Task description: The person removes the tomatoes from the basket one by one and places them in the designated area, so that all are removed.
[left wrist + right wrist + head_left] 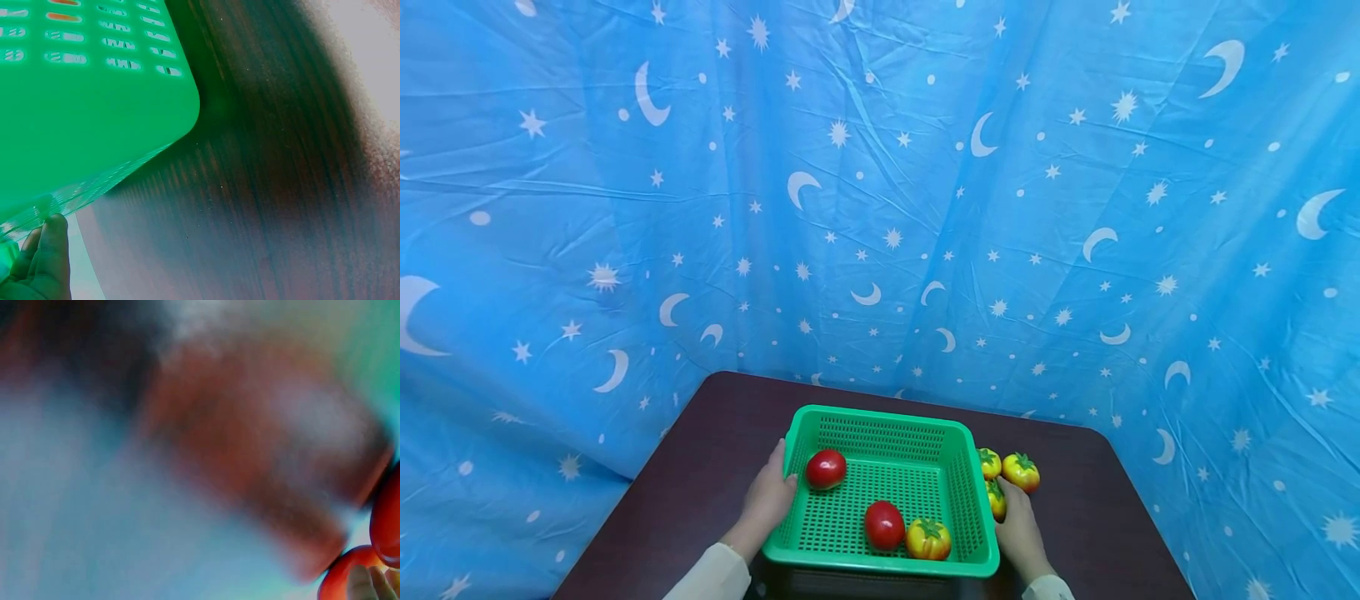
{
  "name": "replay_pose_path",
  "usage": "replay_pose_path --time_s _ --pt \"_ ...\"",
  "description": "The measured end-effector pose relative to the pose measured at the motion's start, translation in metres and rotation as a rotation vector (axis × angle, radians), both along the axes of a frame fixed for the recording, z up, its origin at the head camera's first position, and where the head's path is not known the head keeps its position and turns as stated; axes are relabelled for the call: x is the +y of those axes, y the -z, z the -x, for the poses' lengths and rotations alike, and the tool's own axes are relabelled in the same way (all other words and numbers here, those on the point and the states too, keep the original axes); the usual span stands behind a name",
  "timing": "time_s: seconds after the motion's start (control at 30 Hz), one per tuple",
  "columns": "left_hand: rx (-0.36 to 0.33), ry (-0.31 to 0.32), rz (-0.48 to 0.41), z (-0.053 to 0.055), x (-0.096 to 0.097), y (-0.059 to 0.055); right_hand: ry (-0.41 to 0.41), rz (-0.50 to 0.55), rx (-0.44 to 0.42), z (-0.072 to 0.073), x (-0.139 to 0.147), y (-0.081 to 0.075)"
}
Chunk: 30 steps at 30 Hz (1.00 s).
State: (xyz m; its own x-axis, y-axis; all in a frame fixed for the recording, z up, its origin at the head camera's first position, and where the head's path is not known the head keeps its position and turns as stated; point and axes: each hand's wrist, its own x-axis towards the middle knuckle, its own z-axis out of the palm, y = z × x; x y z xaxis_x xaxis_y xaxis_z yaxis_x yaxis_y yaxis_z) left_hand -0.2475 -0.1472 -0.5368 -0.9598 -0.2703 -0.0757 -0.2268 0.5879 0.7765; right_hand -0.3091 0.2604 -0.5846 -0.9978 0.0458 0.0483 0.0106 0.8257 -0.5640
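Basket [850,561] inside: head cam only | L hand [769,493]: grips it | R hand [1021,529]: clamps tomato [996,501]

A rounded corner of the green basket [94,119] fills my upper left, slots running in rows through its wall, two with orange-red showing through. Below it, the fingers of my left hand [42,265] point up, one tip touching the basket's lower edge. The dark, streaked counter [250,187] spreads beyond that corner, turning pale and bright toward the upper right.
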Motion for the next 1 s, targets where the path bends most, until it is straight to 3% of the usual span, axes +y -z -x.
replay_pose_path --time_s 0.57,1.0 --pt "0.012 0.001 -0.003 0.0 0.0 0.0 -0.001 -0.016 0.008 0.005 0.004 -0.042" --pt "-0.004 0.0 -0.023 0.0 0.0 0.001 -0.157 0.068 0.086 0.011 -0.023 -0.078"
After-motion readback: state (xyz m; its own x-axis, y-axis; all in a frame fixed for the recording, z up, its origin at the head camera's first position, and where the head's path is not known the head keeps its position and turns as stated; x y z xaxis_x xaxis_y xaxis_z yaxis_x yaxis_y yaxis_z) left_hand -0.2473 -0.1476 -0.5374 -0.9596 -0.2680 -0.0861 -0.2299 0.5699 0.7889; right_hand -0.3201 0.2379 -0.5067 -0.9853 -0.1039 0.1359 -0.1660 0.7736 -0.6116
